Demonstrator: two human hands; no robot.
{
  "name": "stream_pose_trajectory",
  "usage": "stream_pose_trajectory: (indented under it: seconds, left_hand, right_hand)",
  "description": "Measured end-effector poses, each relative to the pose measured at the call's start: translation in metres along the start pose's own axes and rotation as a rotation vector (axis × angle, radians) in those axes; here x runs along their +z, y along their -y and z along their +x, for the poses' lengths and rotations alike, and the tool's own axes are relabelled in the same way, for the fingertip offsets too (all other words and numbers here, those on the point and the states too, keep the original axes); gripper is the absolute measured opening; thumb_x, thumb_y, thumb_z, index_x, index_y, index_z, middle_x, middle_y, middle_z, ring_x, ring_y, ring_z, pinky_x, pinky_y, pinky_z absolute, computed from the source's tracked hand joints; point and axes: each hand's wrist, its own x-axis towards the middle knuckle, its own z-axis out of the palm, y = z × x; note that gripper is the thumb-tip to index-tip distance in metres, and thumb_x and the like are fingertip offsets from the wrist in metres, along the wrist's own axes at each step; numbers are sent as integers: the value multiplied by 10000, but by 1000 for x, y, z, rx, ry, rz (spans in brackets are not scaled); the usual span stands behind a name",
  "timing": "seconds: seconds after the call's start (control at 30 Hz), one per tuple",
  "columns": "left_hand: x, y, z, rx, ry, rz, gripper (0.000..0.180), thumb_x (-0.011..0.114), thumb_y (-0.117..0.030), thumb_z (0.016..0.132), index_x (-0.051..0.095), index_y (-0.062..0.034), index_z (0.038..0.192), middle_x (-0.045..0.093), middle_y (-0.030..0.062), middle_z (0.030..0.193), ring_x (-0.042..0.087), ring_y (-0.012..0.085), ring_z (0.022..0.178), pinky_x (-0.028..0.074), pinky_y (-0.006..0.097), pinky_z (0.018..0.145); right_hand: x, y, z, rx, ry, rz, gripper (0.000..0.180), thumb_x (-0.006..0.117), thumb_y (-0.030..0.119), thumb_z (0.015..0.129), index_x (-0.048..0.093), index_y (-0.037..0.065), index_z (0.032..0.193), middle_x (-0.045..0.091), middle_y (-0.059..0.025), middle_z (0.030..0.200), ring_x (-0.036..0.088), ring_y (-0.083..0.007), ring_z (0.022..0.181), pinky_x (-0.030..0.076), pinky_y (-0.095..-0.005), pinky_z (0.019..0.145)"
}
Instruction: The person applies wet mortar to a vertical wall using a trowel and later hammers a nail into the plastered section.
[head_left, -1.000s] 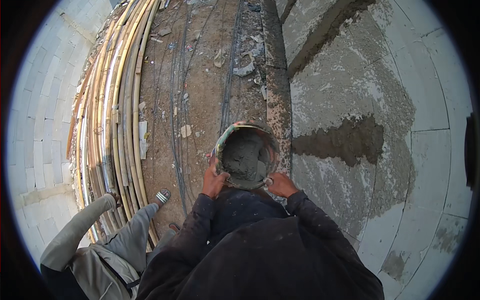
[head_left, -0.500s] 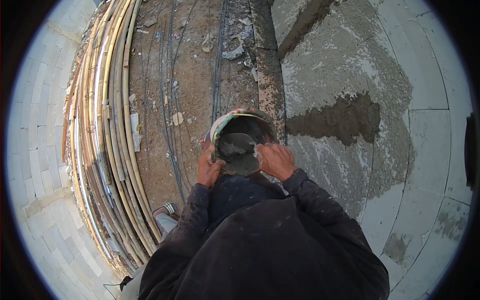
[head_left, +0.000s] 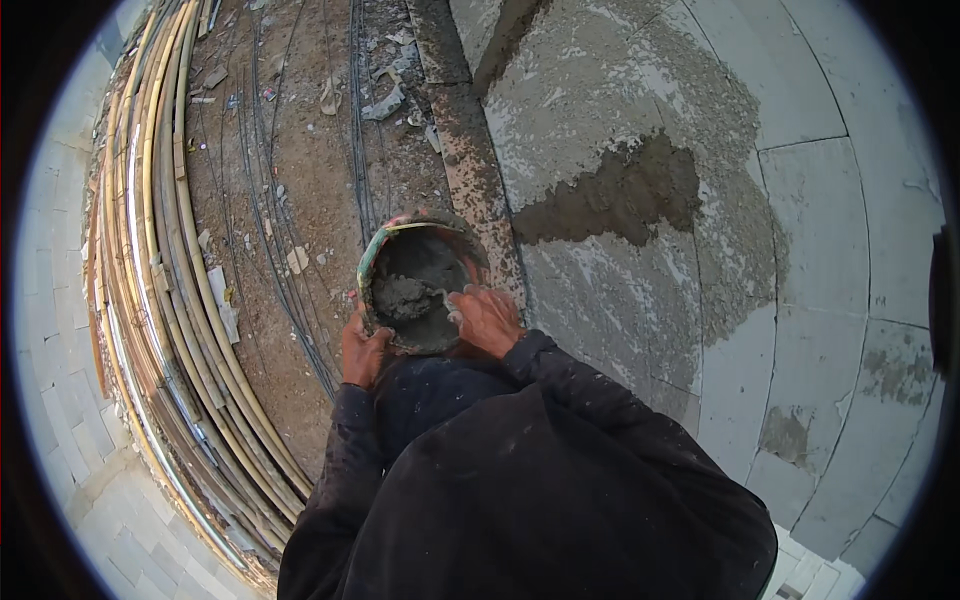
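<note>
A round bucket [head_left: 366, 262] with a mortar-crusted rim is held in front of my body, tilted so its inside shows. My left hand [head_left: 362, 350] is closed on its near left rim, thumb over the edge. Inside lies wet grey mortar [head_left: 425, 335]. My right hand [head_left: 487, 318] reaches over the right rim, its fingers closed round the handle of a trowel [head_left: 441, 294]. A lump of mortar [head_left: 402, 298] is heaped on the trowel's blade and hides most of it.
On the right, a grey block wall [head_left: 815, 250] bears rough plaster with a darker wet patch [head_left: 640, 195]. A mortar-spattered ledge [head_left: 470, 160] runs along its foot. Bamboo poles [head_left: 185, 250] are stacked at left. Thin steel rods [head_left: 262, 200] and scraps lie on the dirt.
A heap of mortar now covers the trowel's blade, which showed more plainly before. The bucket, hands and surroundings appear further left in the view. A sandalled foot at lower left is out of sight.
</note>
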Motion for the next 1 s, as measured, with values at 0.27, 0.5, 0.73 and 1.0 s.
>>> stream_pose_trajectory:
  seconds: [0.27, 0.5, 0.73, 1.0]
  left_hand:
    - [13, -1, 0, -18, 3, 2, 665, 591, 81, 865, 483, -13, 1514, 667, 125, 1303, 722, 227, 985, 651, 338, 693]
    - [14, 42, 10, 236, -50, 85, 584, 591, 87, 879, 504, -8, 1449, 672, 122, 1250, 732, 215, 892, 647, 330, 647]
    - [11, 29, 0, 99, -97, 78, 577, 607, 86, 863, 546, -12, 1428, 703, 107, 1189, 718, 214, 957, 620, 333, 748]
    - [2, 14, 6, 9, -73, -70, 398, 601, 81, 894, 584, 39, 1290, 730, 144, 1045, 749, 268, 760, 660, 397, 620]
  right_hand:
    - [-56, -39, 0, 115, 301, -268, 265, 707, 234, 845, 766, 26, 1000, 706, -216, 835, 693, -430, 783, 539, -558, 724]
    - [8, -33, -10, 221, 223, -95, 270, 682, 236, 860, 772, 25, 1002, 710, -245, 866, 686, -459, 793, 527, -596, 742]
    - [-1, -32, -27, 139, 174, 293, 343, 698, 311, 942, 778, 69, 1172, 757, -226, 1074, 702, -452, 951, 549, -514, 857]
    - [-99, 19, -20, 296, 126, 279, 431, 732, 310, 946, 717, 17, 1262, 751, -231, 1092, 706, -449, 1002, 542, -514, 855]
